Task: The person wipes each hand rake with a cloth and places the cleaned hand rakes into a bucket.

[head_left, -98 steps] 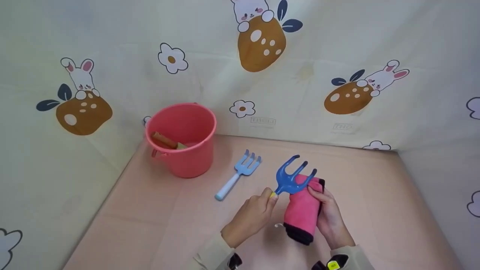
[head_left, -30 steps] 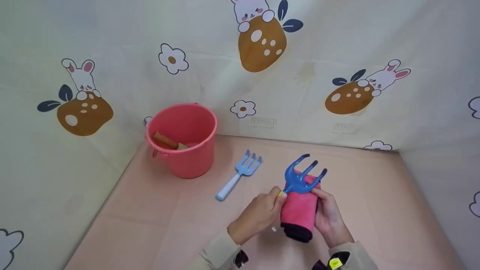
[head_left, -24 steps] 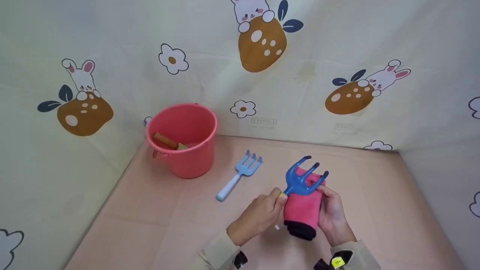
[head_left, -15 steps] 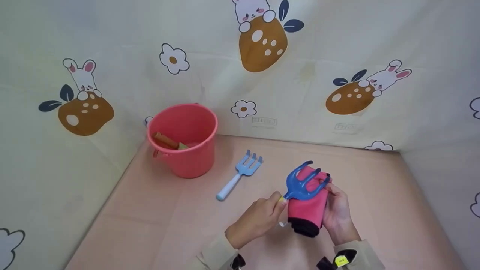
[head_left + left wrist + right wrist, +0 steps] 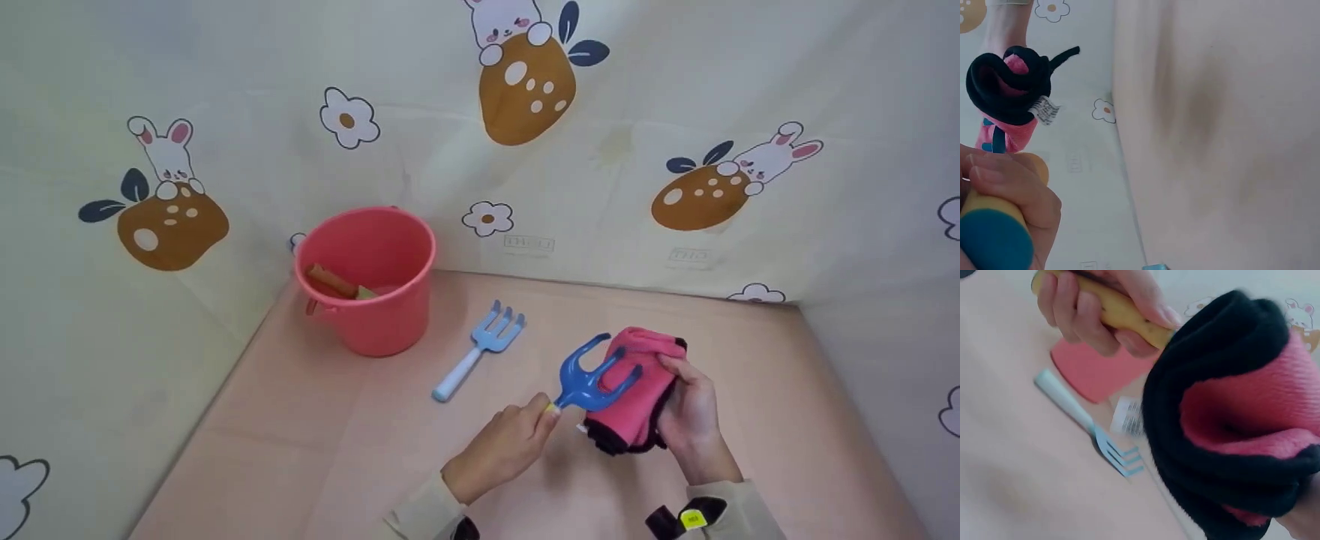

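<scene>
My left hand point(image 5: 501, 448) grips a blue three-tined garden hand fork point(image 5: 579, 388) by its yellow handle, tines pointing up and to the right. In the right wrist view the fingers wrap fully round that yellow handle point(image 5: 1126, 315). My right hand point(image 5: 695, 412) holds a folded pink cloth point(image 5: 642, 411) with black edging, thumb on its front. The fork's tines overlap the cloth in the head view. From the right wrist, the cloth's folds hang loosely apart, and a white label point(image 5: 1127, 417) sticks out. Its far side hides most right fingers.
A light blue hand fork point(image 5: 459, 373) lies on the table left of my hands. Behind it stands a pink bucket point(image 5: 390, 322) holding a brown-handled tool point(image 5: 332, 282). Patterned fabric walls point(image 5: 420, 180) enclose the table point(image 5: 360, 450) at the back and sides.
The cloth has moved up and right with my right hand, and its roll has loosened and tilted. My left hand has drawn the blue fork slightly left and down, away from it.
</scene>
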Demonstrator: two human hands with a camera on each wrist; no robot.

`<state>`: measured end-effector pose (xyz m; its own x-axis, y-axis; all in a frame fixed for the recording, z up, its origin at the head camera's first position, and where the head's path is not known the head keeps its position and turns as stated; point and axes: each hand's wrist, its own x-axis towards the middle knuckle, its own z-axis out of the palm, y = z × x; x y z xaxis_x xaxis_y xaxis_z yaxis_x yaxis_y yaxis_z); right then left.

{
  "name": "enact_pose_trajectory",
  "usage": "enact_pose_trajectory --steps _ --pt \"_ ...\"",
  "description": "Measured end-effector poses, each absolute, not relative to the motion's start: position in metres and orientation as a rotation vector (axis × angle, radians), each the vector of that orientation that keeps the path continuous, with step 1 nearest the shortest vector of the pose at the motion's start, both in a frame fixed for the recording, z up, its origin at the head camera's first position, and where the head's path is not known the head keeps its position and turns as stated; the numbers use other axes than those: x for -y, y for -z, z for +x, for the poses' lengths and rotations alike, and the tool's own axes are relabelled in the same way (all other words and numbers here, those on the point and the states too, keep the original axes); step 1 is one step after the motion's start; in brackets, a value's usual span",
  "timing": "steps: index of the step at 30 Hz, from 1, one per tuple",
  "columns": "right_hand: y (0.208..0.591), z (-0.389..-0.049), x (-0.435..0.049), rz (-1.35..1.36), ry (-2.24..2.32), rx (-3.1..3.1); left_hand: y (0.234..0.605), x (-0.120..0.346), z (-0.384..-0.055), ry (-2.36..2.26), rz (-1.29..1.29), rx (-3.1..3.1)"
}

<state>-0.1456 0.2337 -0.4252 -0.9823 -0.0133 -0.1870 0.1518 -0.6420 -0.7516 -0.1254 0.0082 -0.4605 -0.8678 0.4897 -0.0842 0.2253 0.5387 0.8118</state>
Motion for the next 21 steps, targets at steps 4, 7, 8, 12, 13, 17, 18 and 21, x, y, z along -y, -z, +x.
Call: enact_pose_trajectory --steps 4,7,8,12,13,17,18,21 --pt "0.425 -0.149 -0.236 0.171 2.659 -1.605 0.466 -0.007 -0.128 -1.238 0.551 -2.474" --pt "0.424 -0.15 -0.242 0.127 2.629 -1.765 0.468 -0.005 -0.13 -1.204 0.513 -2.489" --pt "0.424 -0.15 -0.245 0.12 2.638 -1.794 0.468 -0.003 -0.131 -1.193 0.498 -2.5" --pt "0.422 -0.152 -0.253 0.135 2.692 -1.799 0.466 0.003 -0.135 -1.174 0.441 -2.542" --pt "0.421 -0.153 -0.254 0.155 2.702 -1.785 0.466 0.004 -0.136 -1.18 0.437 -2.551" --pt "0.425 -0.156 -0.255 0.267 2.678 -1.73 0.461 0.007 -0.141 -1.216 0.449 -2.561" --pt "0.428 -0.156 -0.254 0.288 2.663 -1.713 0.461 0.007 -0.142 -1.218 0.461 -2.569" --pt "0.437 -0.157 -0.249 0.324 2.57 -1.704 0.459 0.007 -0.143 -1.226 0.471 -2.575"
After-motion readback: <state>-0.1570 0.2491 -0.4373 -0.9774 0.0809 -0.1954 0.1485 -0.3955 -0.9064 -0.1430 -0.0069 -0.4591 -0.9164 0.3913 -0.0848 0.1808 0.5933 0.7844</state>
